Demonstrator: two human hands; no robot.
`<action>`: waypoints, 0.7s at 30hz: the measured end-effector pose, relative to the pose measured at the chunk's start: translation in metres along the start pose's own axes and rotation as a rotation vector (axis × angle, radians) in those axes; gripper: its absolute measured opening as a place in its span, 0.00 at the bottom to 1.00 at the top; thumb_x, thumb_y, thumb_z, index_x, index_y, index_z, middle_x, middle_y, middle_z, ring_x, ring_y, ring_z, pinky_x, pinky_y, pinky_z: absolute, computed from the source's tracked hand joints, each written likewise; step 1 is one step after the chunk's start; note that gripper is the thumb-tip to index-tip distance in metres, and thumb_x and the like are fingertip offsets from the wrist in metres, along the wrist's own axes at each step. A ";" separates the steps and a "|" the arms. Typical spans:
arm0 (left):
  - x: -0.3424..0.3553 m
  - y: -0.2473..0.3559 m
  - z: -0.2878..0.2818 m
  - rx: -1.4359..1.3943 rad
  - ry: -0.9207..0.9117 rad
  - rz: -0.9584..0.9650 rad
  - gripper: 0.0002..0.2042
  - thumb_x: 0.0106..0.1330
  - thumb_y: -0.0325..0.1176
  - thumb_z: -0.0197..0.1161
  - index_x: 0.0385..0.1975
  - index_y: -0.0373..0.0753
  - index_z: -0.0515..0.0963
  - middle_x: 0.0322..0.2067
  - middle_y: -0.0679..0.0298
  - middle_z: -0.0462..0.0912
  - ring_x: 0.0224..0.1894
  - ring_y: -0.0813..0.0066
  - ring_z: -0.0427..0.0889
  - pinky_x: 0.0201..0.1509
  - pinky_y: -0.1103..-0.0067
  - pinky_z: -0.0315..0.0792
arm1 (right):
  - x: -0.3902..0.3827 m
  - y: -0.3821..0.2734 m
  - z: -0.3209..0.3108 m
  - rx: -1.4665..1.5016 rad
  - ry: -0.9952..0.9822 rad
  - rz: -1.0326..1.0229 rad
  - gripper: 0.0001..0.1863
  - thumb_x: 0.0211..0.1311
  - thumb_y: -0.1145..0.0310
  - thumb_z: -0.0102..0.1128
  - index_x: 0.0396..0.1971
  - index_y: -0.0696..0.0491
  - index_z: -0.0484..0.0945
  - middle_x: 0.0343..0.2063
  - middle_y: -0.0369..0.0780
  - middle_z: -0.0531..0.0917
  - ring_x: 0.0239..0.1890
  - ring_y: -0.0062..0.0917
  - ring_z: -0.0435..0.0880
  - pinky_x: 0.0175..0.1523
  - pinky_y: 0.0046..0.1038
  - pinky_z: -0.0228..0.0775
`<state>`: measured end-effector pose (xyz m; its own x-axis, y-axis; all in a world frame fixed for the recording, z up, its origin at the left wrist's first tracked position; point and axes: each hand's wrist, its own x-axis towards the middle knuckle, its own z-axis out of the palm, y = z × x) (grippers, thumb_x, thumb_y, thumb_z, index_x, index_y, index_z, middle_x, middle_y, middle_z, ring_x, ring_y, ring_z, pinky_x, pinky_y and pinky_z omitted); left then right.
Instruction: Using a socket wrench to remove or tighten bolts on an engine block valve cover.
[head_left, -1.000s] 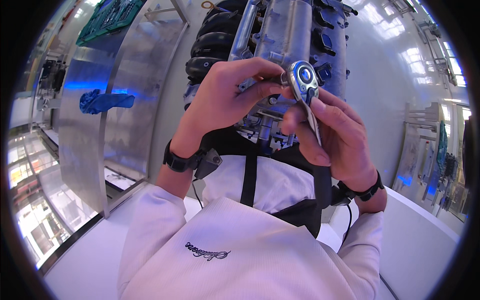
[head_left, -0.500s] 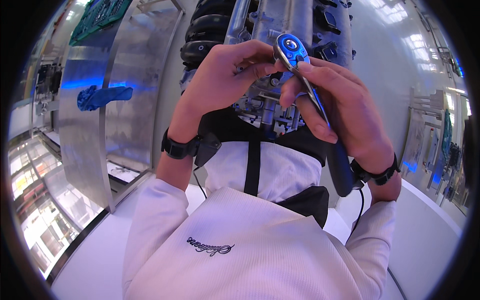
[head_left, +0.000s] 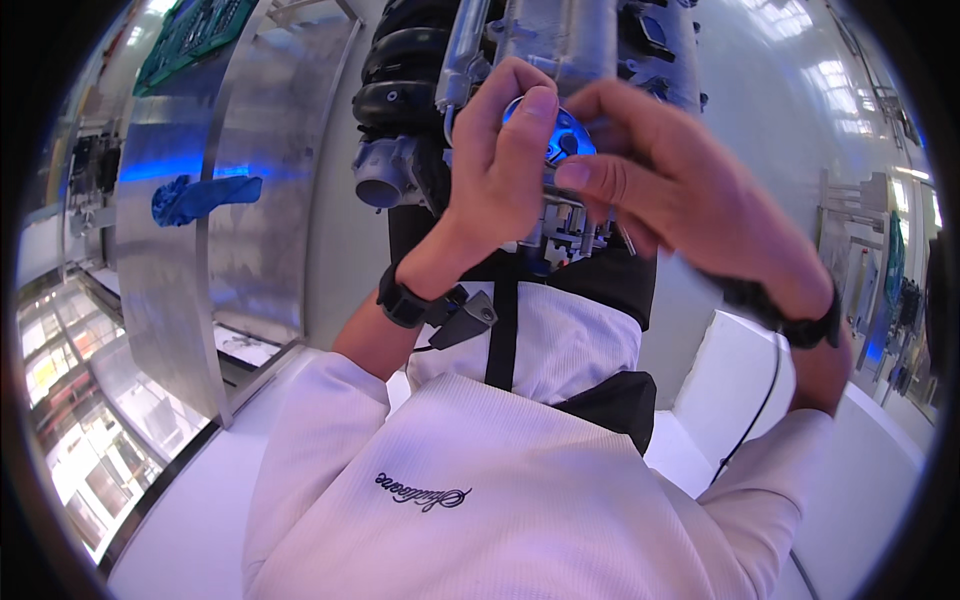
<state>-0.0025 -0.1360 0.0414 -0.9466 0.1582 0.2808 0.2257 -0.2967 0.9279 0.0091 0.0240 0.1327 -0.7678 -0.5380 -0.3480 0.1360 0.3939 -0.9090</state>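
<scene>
- Ratchet [head_left: 569, 141] sat between the two hands, over the near end of the metal engine [head_left: 560, 40]; its rounded head shone blue, and most of its handle was hidden.
- The left hand [head_left: 503, 150] grasped the ratchet by the left edge of its head, fingers curled, thumb pointing up along the rim.
- The right hand [head_left: 670, 175], partly blurred, arched about the head's right edge, thumb by the lower rim; whether it gripped, I could not tell.
- Black curved pipes [head_left: 400, 62] and a round metal opening [head_left: 380, 188] edged the engine's left side, near the left hand.
- Farther left, a pale strip [head_left: 332, 230] left open room between the left forearm and a steel panel [head_left: 262, 170].
- A blue cloth [head_left: 208, 198] lay across the panel's upright edge, well apart from both hands.
- Rightward, a broad pale surface [head_left: 775, 140] gave the right hand space; lower down, the corner of a white block [head_left: 725, 352] stood near the right forearm.
</scene>
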 end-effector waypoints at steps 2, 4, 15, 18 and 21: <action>0.004 0.000 -0.004 -0.007 -0.097 -0.054 0.10 0.66 0.37 0.55 0.32 0.35 0.70 0.23 0.73 0.69 0.27 0.88 0.65 0.29 0.86 0.60 | 0.008 0.008 -0.023 -0.262 0.104 -0.113 0.16 0.64 0.62 0.58 0.46 0.54 0.68 0.24 0.37 0.79 0.20 0.19 0.77 0.22 0.20 0.63; 0.007 0.004 -0.013 -0.014 -0.285 -0.152 0.11 0.64 0.37 0.60 0.32 0.36 0.71 0.24 0.73 0.71 0.27 0.90 0.65 0.29 0.87 0.60 | 0.023 0.017 -0.046 -1.006 0.202 -0.599 0.16 0.57 0.66 0.62 0.43 0.52 0.71 0.26 0.39 0.80 0.25 0.31 0.79 0.28 0.29 0.68; -0.001 0.003 0.010 -0.031 0.261 -0.343 0.12 0.66 0.40 0.53 0.28 0.37 0.72 0.22 0.67 0.74 0.24 0.80 0.73 0.31 0.83 0.67 | -0.012 0.006 -0.006 -0.830 0.156 -0.170 0.13 0.61 0.62 0.58 0.33 0.57 0.68 0.17 0.48 0.77 0.24 0.43 0.80 0.29 0.40 0.69; 0.006 -0.002 -0.031 0.013 -0.362 -0.208 0.18 0.68 0.40 0.54 0.15 0.41 0.70 0.16 0.78 0.68 0.20 0.93 0.60 0.22 0.85 0.53 | 0.011 0.007 -0.032 -1.219 0.299 -0.515 0.13 0.58 0.64 0.60 0.35 0.57 0.71 0.18 0.48 0.79 0.23 0.43 0.81 0.27 0.40 0.69; 0.007 -0.001 -0.034 -0.015 -0.323 -0.247 0.16 0.69 0.41 0.53 0.20 0.39 0.71 0.18 0.71 0.70 0.21 0.87 0.65 0.25 0.83 0.58 | 0.015 -0.015 -0.037 -1.606 0.015 -0.092 0.10 0.59 0.72 0.54 0.41 0.54 0.74 0.40 0.35 0.75 0.47 0.27 0.73 0.56 0.28 0.63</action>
<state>-0.0172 -0.1670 0.0337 -0.8505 0.5132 0.1150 -0.0047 -0.2260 0.9741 -0.0276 0.0373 0.1497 -0.7426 -0.6000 -0.2976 -0.6669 0.7033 0.2462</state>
